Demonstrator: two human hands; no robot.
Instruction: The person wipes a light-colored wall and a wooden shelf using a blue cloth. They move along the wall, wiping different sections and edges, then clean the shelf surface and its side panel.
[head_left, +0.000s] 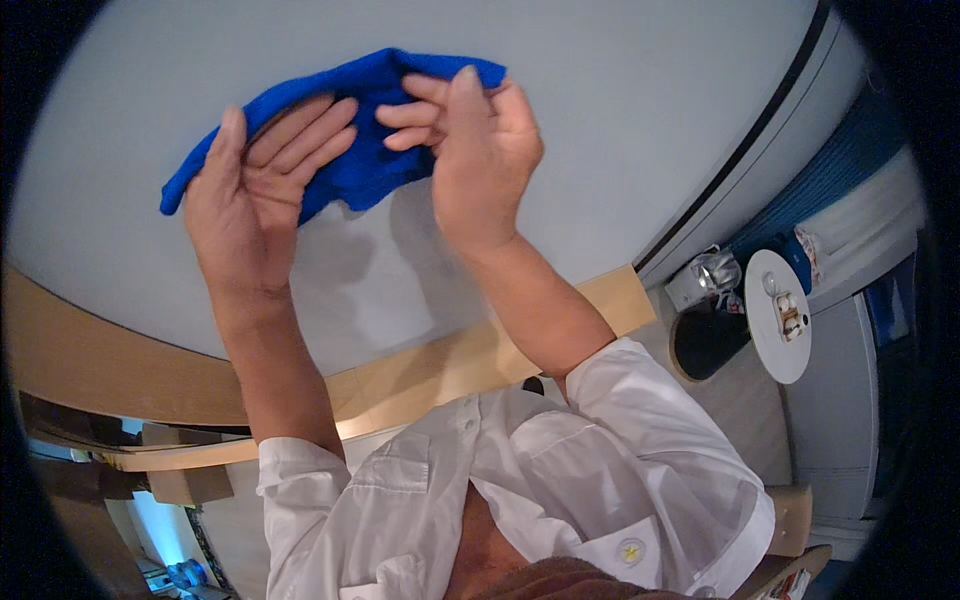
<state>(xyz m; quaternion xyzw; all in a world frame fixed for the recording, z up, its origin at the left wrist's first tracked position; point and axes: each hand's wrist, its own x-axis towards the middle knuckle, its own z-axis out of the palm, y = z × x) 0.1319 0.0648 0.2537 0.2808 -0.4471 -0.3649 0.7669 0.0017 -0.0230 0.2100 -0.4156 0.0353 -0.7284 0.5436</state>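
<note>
A bright blue cloth (360, 176) is spread between my two hands before a pale flat surface, its upper edge folded over. My left hand (251, 184) grips the cloth's left part, with the thumb over the folded edge and the fingers extended across the cloth. At the right end, my right hand (484, 150) pinches the upper edge near the corner with its thumb, the other fingers loosely bent in front of the fabric. The cloth's lower edge hangs wavy between my wrists.
The pale surface (615, 135) borders a light wooden ledge (420, 371) and a curved wooden panel (112, 345). On the right, a round white table (772, 352) holds a small tray (791, 319). Near it are a silvery bag (712, 271) and blue curtain (817, 169).
</note>
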